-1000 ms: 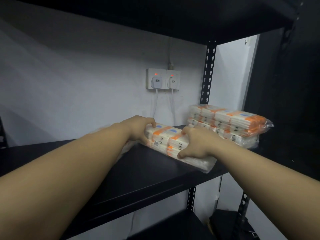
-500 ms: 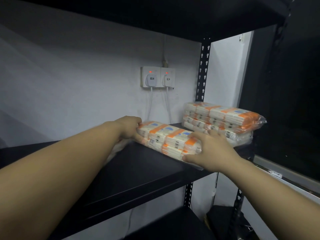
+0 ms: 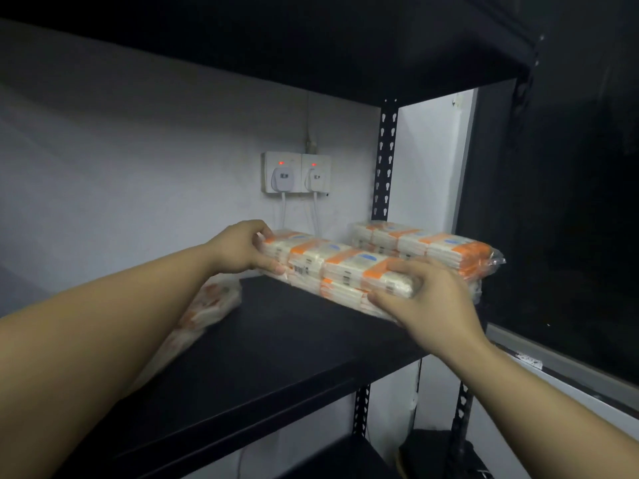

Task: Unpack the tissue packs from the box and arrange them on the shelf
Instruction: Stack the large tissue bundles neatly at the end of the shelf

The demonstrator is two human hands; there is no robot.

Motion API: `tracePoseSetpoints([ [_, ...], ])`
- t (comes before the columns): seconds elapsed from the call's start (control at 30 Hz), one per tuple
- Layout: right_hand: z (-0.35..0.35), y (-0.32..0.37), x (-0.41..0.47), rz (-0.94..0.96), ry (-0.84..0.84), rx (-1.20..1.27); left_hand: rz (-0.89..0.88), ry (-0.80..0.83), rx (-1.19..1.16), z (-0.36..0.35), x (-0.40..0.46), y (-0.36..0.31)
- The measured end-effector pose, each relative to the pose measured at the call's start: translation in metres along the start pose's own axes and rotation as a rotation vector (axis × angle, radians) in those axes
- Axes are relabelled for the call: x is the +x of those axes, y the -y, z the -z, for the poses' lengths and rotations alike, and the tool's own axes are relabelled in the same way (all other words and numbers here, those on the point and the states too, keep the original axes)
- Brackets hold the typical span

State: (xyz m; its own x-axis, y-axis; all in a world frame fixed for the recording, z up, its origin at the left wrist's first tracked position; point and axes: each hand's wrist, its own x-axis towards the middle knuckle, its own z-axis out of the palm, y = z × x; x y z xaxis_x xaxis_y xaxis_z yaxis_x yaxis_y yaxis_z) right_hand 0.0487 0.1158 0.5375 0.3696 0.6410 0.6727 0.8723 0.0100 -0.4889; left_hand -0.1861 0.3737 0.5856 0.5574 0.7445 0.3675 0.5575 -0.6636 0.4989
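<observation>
Orange-and-white tissue pack [image 3: 332,271] was gripped at both ends: the left hand [image 3: 242,248] curled round its far-left end, the right hand [image 3: 425,295] clamped on its near-right end. It lay on the black shelf [image 3: 276,347] toward the right edge, just beside a stacked bundle of packs [image 3: 432,247] at the back right corner. Another pack [image 3: 204,312] lay under the left forearm.

Bare shelf [image 3: 276,344] lies open in front. Stacked packs [image 3: 428,245] and an upright post [image 3: 383,160] block the right rear corner
</observation>
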Motion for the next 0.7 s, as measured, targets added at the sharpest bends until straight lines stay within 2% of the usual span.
tracePoseSetpoints([
  [0.33, 0.079, -0.023, 0.077, 0.065, -0.189, -0.090, -0.111, -0.147, -0.410, -0.005, 0.068, -0.081],
  [0.7, 0.096, -0.077, 0.138, -0.044, -0.162, -0.242, -0.124, -0.116, -0.551, -0.072, 0.177, -0.117],
])
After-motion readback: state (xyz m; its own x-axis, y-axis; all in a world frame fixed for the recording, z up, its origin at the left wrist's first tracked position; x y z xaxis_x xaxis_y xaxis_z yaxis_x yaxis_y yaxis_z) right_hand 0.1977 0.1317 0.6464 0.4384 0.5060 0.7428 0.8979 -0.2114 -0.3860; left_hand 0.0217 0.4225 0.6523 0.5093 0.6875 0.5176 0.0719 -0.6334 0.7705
